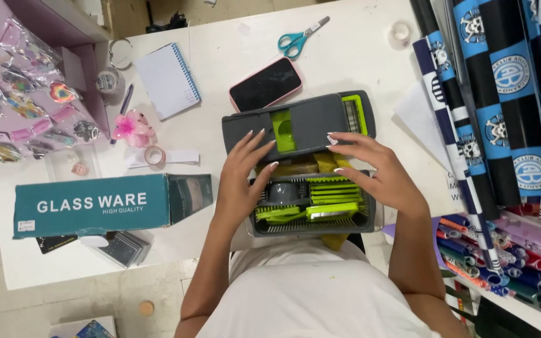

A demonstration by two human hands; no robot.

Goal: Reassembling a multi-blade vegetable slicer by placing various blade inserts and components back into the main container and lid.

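Grey plastic slicer lid (308,122), mid-frame, rests under both hands, left hand (240,181) and right hand (377,172) open-fingered, and could slide off the green-insert tray (313,209).

A grey plastic slicer lid with a green insert (298,125) sat mid-frame, just above a grey plastic box of green blade pieces (311,203). A pink-edged black phone (265,84) lay above the lid. A long teal cardboard box (95,204) lay at the left.

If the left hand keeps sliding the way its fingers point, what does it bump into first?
Probably the lime-green insert in the grey slicer lid; the left hand fingertips already rest just beside it, pointing up-right. Depth is unclear.
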